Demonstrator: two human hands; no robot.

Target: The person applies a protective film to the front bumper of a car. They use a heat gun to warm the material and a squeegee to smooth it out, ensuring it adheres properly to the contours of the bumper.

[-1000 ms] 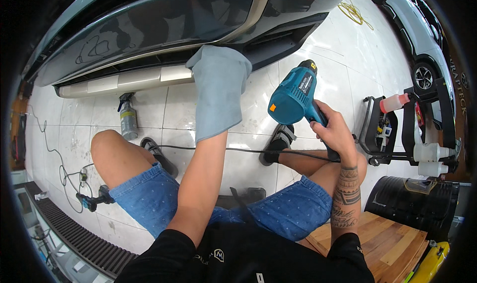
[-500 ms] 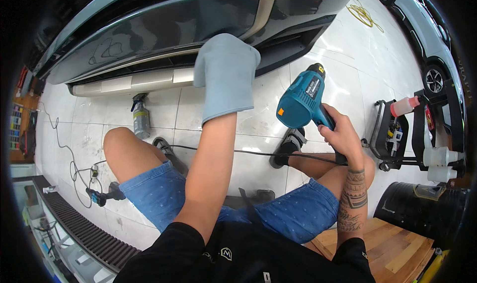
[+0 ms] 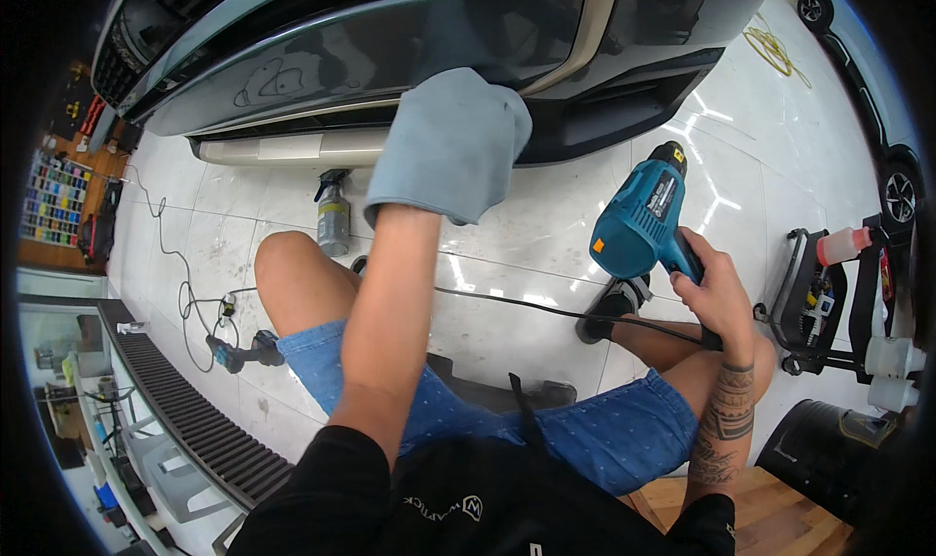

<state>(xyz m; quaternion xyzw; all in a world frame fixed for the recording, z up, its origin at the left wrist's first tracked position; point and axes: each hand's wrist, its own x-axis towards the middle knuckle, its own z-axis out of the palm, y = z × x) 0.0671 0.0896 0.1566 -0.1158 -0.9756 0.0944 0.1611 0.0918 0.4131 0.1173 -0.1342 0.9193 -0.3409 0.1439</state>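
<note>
A grey-blue mitt (image 3: 450, 141) covers my left hand (image 3: 409, 217) to the wrist, so its fingers are hidden. The mitt's top rests at the lower edge of a dark, glossy car bumper (image 3: 361, 68), beside its beige trim. To the right, my right hand (image 3: 710, 288) is wrapped round the handle of a teal heat gun (image 3: 636, 219). The gun's black nozzle points up and slightly right, apart from the bumper. A black power cord (image 3: 526, 304) trails from its handle across my lap side to the left.
A spray bottle (image 3: 333, 222) stands on the tiled floor (image 3: 536, 234) under the bumper. Left lie another corded tool (image 3: 239, 353) and a ribbed dark edge (image 3: 185, 400). A wheeled cart (image 3: 814, 312), a black drum (image 3: 829, 444) and another car (image 3: 868, 98) are right.
The whole view has shifted, with the scene now further right and slightly lower. Against the bumper, the mitt has moved a little left and its cuff has tilted. The heat gun stays in my right hand.
</note>
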